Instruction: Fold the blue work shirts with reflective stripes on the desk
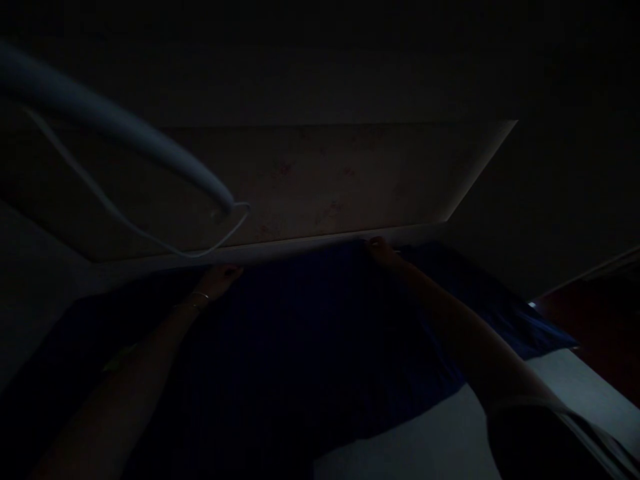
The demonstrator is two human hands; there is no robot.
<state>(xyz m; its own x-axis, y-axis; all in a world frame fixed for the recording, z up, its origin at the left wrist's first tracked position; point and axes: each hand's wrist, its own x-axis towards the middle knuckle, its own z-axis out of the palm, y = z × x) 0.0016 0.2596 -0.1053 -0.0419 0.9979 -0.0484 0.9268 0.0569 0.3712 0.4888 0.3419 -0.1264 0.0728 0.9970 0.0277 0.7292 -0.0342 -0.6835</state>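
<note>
A dark blue cloth (300, 320) lies spread over a pale surface (415, 447) and reaches to the foot of a pale ledge. At its far edge, left of centre, my left hand (220, 281) is closed with the fingers pinched on the cloth; thin bracelets circle the wrist. My right hand (383, 253) pinches the same far edge further right, close against the ledge. The dim light hides the exact finger positions and many of the cloth's folds.
Behind the cloth is a recessed panel (330, 173) with faint reddish patterns and a pale ledge (270, 250) below. A pale tube (125, 130) with a looped white cord (107, 200) hangs at upper left, near the camera. Dark reddish flooring (590, 320) shows at right.
</note>
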